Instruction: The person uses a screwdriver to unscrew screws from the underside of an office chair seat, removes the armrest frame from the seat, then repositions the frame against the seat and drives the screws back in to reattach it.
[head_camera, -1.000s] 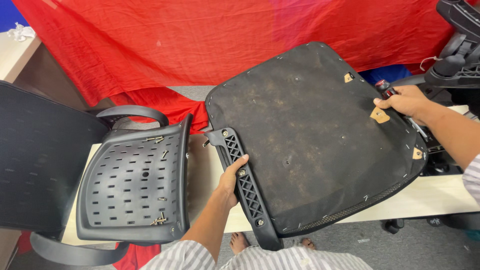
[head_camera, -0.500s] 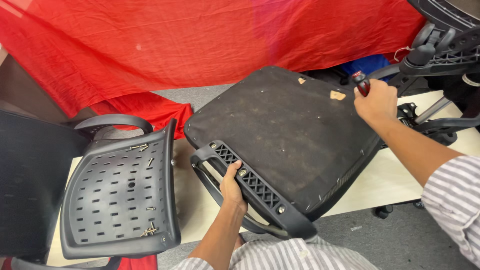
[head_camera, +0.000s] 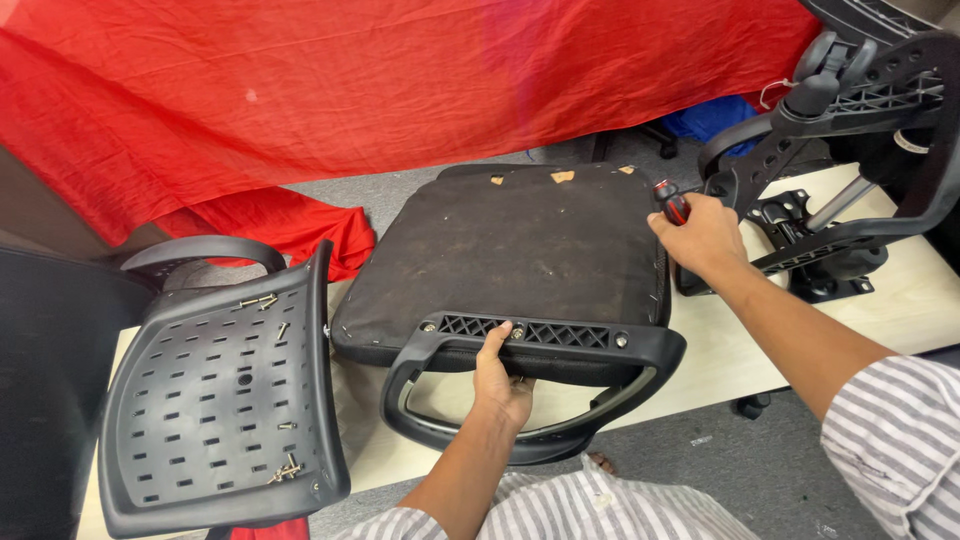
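Note:
A black chair seat (head_camera: 510, 250) lies upside down on the pale table (head_camera: 900, 300), its dusty underside up and a black armrest (head_camera: 540, 340) bolted along its near edge. My left hand (head_camera: 503, 378) grips that armrest from below at its middle. My right hand (head_camera: 700, 235) rests at the seat's far right corner, closed around a red-and-black screwdriver handle (head_camera: 672, 203). The tool's tip is hidden.
A perforated black plastic chair panel (head_camera: 215, 390) with several loose screws on it lies at the left. A black chair frame and mechanism (head_camera: 830, 150) stands at the right. A red cloth (head_camera: 400, 90) hangs behind. Grey floor shows below the table edge.
The seat has turned clockwise, so the armrest edge now faces me. My right hand has moved with the seat's corner, and my left hand has stayed on the armrest.

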